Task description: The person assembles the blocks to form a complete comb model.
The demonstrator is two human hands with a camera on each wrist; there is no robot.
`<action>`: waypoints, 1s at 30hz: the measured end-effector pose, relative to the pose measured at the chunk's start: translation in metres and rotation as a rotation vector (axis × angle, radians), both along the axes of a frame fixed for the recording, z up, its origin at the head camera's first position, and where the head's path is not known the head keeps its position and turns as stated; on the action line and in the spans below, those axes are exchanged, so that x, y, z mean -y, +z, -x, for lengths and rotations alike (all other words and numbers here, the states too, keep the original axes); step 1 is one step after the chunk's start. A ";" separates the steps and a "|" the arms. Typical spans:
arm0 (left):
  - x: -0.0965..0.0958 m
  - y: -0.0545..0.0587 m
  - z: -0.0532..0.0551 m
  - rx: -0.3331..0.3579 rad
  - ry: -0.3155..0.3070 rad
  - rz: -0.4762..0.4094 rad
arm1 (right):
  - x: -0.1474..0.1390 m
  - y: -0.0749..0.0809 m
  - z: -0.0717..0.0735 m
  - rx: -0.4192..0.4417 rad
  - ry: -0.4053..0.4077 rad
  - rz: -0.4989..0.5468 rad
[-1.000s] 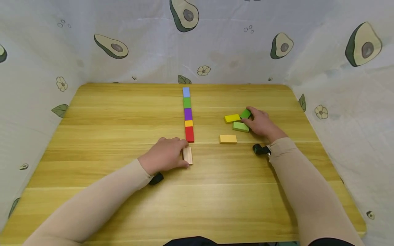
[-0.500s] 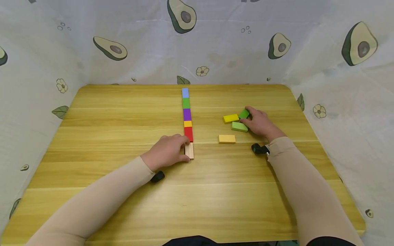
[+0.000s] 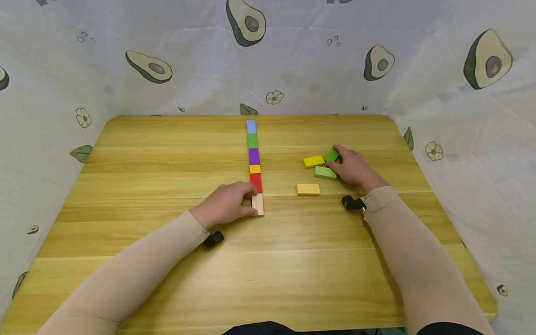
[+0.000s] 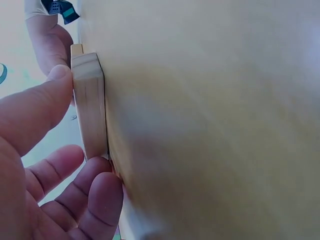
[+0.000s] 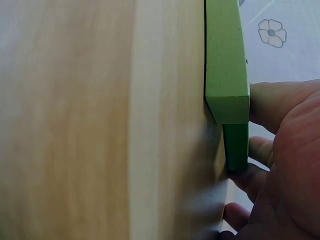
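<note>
In the head view my left hand [image 3: 226, 203] pinches a plain wooden block [image 3: 258, 204] lengthwise, thumb at its near end and fingers at its far end. The block lies flat, in line with the red block [image 3: 256, 183] at the near end of a straight row. Beyond red come a short orange block [image 3: 255, 169], a purple block [image 3: 253, 157], a green block [image 3: 252, 141] and a light blue block [image 3: 251, 126]. To the right, my right hand [image 3: 355, 170] holds a dark green block [image 3: 331, 155] between thumb and fingers, behind a light green block [image 5: 227, 55].
A yellow block [image 3: 313, 162] lies left of the dark green one. Closer to the person is a pale orange block [image 3: 308, 189]. All of it is on a wooden table [image 3: 176, 153], backed and flanked by an avocado-print cloth [image 3: 201, 83].
My left hand has slid the plain wooden block away from the person, closing the gap to the red block. The right hand stays at the dark green block.
</note>
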State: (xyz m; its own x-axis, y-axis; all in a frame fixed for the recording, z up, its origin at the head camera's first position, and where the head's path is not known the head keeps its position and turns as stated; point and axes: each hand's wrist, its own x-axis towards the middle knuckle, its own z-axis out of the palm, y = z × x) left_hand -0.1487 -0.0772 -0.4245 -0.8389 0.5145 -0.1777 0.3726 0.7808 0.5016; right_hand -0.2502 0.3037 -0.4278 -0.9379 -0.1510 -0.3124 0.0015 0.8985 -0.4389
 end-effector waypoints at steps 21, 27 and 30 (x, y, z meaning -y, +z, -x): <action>0.001 0.001 0.009 0.132 0.077 -0.079 | -0.003 0.010 0.006 -0.004 0.053 -0.014; 0.001 0.000 0.010 0.092 0.088 -0.027 | -0.008 0.017 0.011 -0.021 0.117 -0.063; 0.002 0.000 0.009 0.069 0.101 0.003 | -0.010 0.019 0.014 -0.024 0.155 -0.096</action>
State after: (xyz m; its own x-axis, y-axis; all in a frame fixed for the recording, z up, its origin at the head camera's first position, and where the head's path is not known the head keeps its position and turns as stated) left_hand -0.1580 -0.0789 -0.4243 -0.8720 0.4277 -0.2380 0.2569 0.8138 0.5212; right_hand -0.2637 0.3137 -0.4091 -0.9132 -0.2645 -0.3101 -0.1493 0.9250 -0.3495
